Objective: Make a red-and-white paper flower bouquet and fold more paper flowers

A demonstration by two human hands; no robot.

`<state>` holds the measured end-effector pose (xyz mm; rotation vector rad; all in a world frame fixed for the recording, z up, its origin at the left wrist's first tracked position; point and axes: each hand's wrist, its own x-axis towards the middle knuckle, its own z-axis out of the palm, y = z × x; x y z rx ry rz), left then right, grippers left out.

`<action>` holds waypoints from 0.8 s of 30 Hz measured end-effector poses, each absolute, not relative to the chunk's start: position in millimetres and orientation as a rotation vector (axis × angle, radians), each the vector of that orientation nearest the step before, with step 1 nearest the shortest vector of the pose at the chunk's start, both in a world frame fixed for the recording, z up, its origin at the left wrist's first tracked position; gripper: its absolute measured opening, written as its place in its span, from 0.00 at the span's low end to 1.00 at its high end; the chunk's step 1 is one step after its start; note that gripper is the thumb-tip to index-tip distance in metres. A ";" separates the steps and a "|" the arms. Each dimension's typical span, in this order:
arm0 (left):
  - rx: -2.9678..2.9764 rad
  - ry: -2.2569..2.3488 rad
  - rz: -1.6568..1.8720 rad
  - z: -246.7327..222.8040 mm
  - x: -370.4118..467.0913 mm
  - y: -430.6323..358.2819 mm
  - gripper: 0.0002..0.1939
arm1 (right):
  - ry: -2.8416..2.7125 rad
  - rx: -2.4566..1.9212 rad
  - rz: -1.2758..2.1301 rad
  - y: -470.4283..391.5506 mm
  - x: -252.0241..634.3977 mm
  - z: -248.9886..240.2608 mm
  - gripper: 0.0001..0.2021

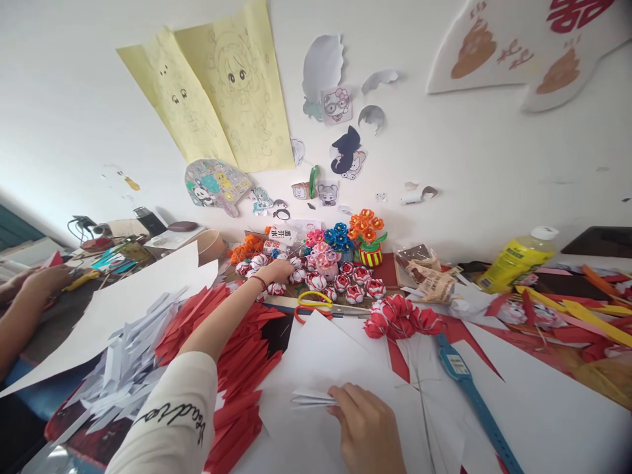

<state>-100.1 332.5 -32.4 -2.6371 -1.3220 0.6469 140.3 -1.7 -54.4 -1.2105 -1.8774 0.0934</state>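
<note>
A: ok so what's being held in the right hand (365, 421)?

B: A piece of folded white paper (313, 399), pinched at one end between thumb and fingertips. The grip's pressed together there, and the loose layers are fanned out a bit at the other end. It's being held low over a big white sheet (316, 359).

A: And the left hand (279, 270)?

B: That one's stretched out to the red-and-white paper flowers (355, 293) near the wall. The fingertips are lost among the blooms, so whether anything's being pinched can't be told. A red cord (259, 283) is worn on that wrist, btw.

A: What's been left lying around?

B: Loads, lol. Red paper strips (239, 382) are heaped by the left forearm, with white paper strips (123, 362) piled just beside them. The scissors (345, 310) are laid between the flowers and the white sheet. A red bunch of flowers (399, 316) is set to their right, with thin wires (419, 382) trailed down from it next to a blue strap (488, 418).

A: Anyone else about?

B: Yeah, a co-worker's hand (47, 283) can be seen at the far left, near a yellow-handled tool (81, 280).
</note>
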 end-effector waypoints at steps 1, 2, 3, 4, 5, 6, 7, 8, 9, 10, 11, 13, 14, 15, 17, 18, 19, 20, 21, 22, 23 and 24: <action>-2.639 -1.330 0.636 -28.3 -100.7 332.9 0.11 | -1.874 -1.213 0.094 -1.6 140.4 -54.3 0.14; -2.643 -1.338 0.624 -23.6 -101.6 333.3 0.10 | -1.872 -1.216 0.094 -1.5 140.3 -54.1 0.14; -2.647 -1.346 0.611 -18.6 -102.8 333.7 0.09 | -1.870 -1.217 0.093 -1.4 140.2 -54.0 0.14; -2.651 -1.353 0.598 -13.7 -104.1 334.0 0.08 | -1.868 -1.216 0.090 -1.2 140.0 -53.9 0.15; -2.653 -1.360 0.586 -9.0 -105.4 334.2 0.08 | -1.867 -1.215 0.087 -1.1 139.8 -53.8 0.15; -2.655 -1.369 0.573 -4.8 -106.7 334.2 0.07 | -1.866 -1.213 0.085 -1.1 139.5 -53.8 0.15; -2.657 -1.378 0.559 -1.2 -107.8 334.0 0.07 | -1.865 -1.211 0.083 -1.0 139.3 -53.7 0.15; -2.658 -1.389 0.545 1.7 -108.8 333.6 0.07 | -1.863 -1.207 0.080 -1.0 139.1 -53.7 0.16; -2.662 -1.399 0.528 4.2 -109.6 333.1 0.08 | -1.863 -1.202 0.077 -1.1 139.0 -53.8 0.16; -2.670 -1.408 0.509 6.2 -110.3 332.5 0.08 | -1.862 -1.201 0.075 -1.2 138.9 -53.9 0.16; -2.682 -1.413 0.488 7.8 -110.9 331.6 0.08 | -1.860 -1.201 0.075 -1.3 139.0 -54.0 0.16; -2.718 -1.415 0.438 10.8 -112.4 329.4 0.09 | -1.852 -1.204 0.075 -1.7 139.2 -54.3 0.16; -2.740 -1.412 0.411 12.3 -113.3 327.9 0.08 | -1.848 -1.208 0.077 -1.8 139.3 -54.5 0.17; -2.762 -1.409 0.380 14.0 -114.5 326.0 0.08 | -1.844 -1.214 0.079 -2.0 139.4 -54.6 0.17; -2.797 -1.409 0.309 18.2 -117.5 321.4 0.08 | -1.841 -1.220 0.076 -2.3 139.3 -54.7 0.18; -2.810 -1.412 0.267 20.7 -119.2 318.6 0.08 | -1.839 -1.223 0.074 -2.4 139.2 -54.6 0.18; -2.821 -1.416 0.220 23.6 -121.0 315.6 0.09 | -1.836 -1.224 0.072 -2.6 139.1 -54.3 0.18; -2.830 -1.421 0.169 26.6 -122.5 312.5 0.10 | -1.834 -1.223 0.072 -2.8 138.9 -53.9 0.18; -2.841 -1.425 0.116 29.7 -123.7 309.5 0.11 | -1.834 -1.222 0.072 -3.0 138.7 -53.3 0.19; -2.854 -1.427 0.066 32.7 -124.4 306.7 0.11 | -1.837 -1.221 0.074 -3.4 138.6 -52.6 0.18; -2.871 -1.429 0.017 35.4 -124.6 304.2 0.11 | -1.844 -1.221 0.076 -3.7 138.6 -51.9 0.18; -2.888 -1.433 -0.030 37.9 -124.1 302.0 0.11 | -1.850 -1.224 0.079 -4.1 138.7 -51.2 0.18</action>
